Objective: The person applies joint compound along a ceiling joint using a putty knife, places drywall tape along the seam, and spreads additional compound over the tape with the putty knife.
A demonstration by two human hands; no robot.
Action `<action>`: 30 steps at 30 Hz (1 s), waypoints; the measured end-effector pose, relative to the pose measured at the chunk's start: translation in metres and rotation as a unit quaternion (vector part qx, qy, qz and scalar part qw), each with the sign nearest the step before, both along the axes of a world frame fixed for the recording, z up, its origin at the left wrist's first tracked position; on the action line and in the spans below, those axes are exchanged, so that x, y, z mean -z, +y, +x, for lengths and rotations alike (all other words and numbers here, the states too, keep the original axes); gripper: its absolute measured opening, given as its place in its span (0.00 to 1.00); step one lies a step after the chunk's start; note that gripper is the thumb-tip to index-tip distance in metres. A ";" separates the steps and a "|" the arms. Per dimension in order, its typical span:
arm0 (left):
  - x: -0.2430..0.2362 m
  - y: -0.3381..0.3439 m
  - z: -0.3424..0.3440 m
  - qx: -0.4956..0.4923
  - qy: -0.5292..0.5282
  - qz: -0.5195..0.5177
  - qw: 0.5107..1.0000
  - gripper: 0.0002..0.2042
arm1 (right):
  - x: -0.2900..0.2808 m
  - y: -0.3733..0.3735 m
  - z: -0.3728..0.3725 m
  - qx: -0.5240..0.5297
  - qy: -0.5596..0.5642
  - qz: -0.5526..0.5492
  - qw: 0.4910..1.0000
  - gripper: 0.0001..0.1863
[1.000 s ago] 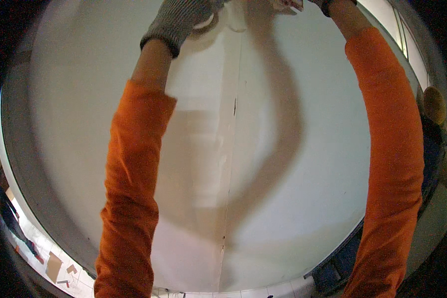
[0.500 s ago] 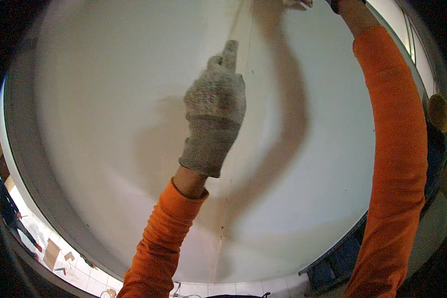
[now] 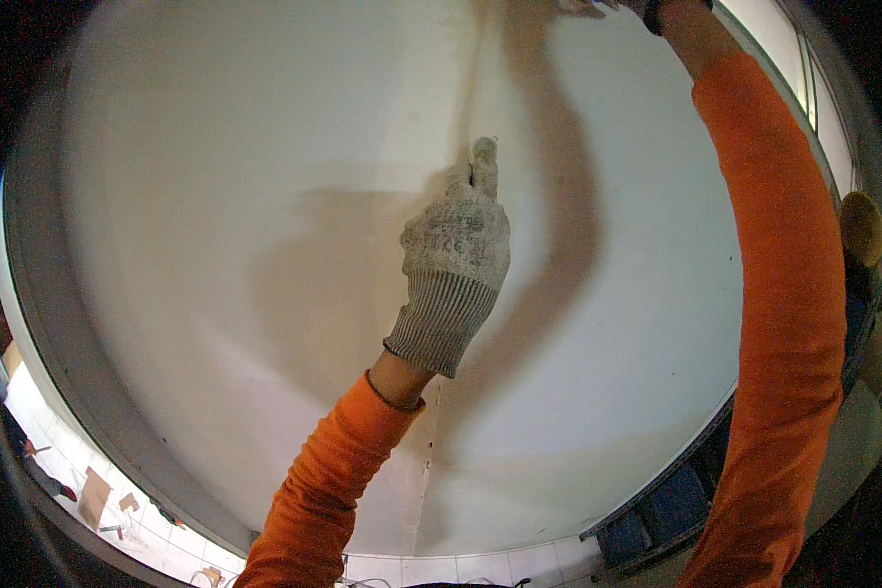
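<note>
My left hand (image 3: 456, 240), in a grey knit glove, is raised against a large pale wall panel (image 3: 216, 127). Its index finger points upward along a vertical seam (image 3: 424, 480), while the other fingers look folded; nothing shows in its grip. Whether the fingertip presses the surface is hard to tell. Small dark holes mark the seam below the wrist. My right hand (image 3: 637, 10) is high at the upper edge, wearing something dark at the wrist and mostly cut off. What it may hold is out of sight.
A round yellowish object (image 3: 861, 229) is at the far right, near a window frame (image 3: 811, 78). Dark blue items (image 3: 671, 510) stand low on the right. At lower left, cardboard (image 3: 94, 497) and small tools lie on white floor tiles, near another person's leg (image 3: 44, 475).
My left hand has moved down and slightly right along the seam, its index finger still out. My right hand has shifted slightly left at the top edge.
</note>
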State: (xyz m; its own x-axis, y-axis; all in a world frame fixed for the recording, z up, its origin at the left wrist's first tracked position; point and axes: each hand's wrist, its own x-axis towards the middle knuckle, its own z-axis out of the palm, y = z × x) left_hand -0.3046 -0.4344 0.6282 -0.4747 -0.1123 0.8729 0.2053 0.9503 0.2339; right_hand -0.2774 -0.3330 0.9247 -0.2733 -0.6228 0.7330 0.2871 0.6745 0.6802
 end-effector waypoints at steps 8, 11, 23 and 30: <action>-0.004 -0.008 -0.016 0.042 0.062 -0.026 0.997 0.28 | 0.000 0.032 -0.065 -0.194 0.127 0.226 0.946 0.07; -0.009 -0.007 -0.013 0.050 0.032 -0.010 0.998 0.28 | 0.006 0.033 -0.058 -0.233 0.101 0.209 0.944 0.06; -0.010 -0.022 -0.013 0.064 0.035 -0.001 0.997 0.26 | 0.026 0.039 -0.003 -0.203 0.027 0.190 0.960 0.09; -0.015 -0.018 -0.012 0.088 0.033 0.001 0.996 0.27 | 0.030 0.016 0.104 -0.299 -0.258 -0.204 0.896 0.20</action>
State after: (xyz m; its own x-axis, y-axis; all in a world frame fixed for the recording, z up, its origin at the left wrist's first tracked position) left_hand -0.3163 -0.4525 0.6432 -0.4290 -0.0341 0.9027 0.3844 0.8974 0.2166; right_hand -0.1730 -0.3174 0.8951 -0.3483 -0.4797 0.8053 -0.4897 0.8257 0.2800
